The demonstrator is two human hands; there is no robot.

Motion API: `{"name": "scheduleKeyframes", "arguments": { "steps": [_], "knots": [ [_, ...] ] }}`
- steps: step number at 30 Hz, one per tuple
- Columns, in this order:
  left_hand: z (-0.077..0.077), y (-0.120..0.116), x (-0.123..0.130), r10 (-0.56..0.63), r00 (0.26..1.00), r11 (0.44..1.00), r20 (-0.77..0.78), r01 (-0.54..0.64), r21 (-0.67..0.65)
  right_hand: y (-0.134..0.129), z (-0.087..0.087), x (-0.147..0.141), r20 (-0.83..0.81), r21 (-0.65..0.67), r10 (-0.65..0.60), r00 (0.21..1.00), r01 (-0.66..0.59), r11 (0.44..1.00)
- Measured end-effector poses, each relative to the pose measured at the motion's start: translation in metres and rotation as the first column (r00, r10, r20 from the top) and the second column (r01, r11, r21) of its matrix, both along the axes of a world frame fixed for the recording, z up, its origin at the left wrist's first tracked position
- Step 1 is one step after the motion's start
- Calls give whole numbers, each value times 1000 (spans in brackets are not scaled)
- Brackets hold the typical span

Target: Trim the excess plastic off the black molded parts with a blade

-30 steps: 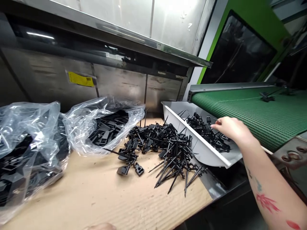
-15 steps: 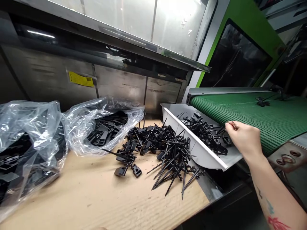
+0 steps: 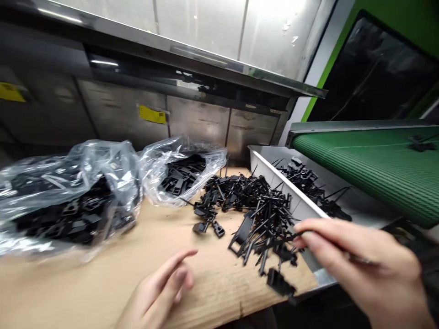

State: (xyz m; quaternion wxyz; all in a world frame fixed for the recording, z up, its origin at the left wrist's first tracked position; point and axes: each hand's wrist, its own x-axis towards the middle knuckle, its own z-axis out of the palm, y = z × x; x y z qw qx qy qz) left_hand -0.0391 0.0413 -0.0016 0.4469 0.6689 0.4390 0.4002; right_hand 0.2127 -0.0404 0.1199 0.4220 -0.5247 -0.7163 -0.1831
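Observation:
My right hand pinches the thin stem of a black moulded plastic sprue, whose blocky parts hang over the front right of the board, slightly blurred. Behind the sprue lies a heap of black plastic parts and spiky sprues. My left hand is over the wooden board with fingers partly apart and nothing in them. Several small black pieces lie between it and the heap.
Two clear plastic bags with black parts stand on the left. A white tray of black parts sits below a green conveyor belt, which carries another black sprue. A metal ledge overhangs the back.
My right hand has come from the tray and belt towards the board, now with a black sprue in it. My left hand has entered from below. The view has turned left.

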Motion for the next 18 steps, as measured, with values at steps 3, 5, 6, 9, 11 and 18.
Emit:
{"name": "scheduleKeyframes", "arguments": {
  "steps": [3,5,6,9,11,18],
  "knots": [
    [23,3,18,-110,993,994,-45,110,2,4,-18,-35,35,-106,295,955,-290,951],
    [29,1,26,-76,979,985,-188,103,136,8,-30,-50,-17,-131,394,919,-393,910],
    [29,-2,28,-30,969,975,-246,83,204,10,-35,-55,-33,-129,425,904,-426,896],
    [21,-8,29,104,943,946,-315,4,323,17,-45,-64,-37,-109,439,898,-440,891],
    [15,-7,24,152,931,939,-331,-31,343,20,-46,-66,-48,-82,399,916,-402,912],
    [14,7,2,330,852,906,-407,-164,391,28,-47,-63,-96,49,233,968,-229,972]
  ]
}}
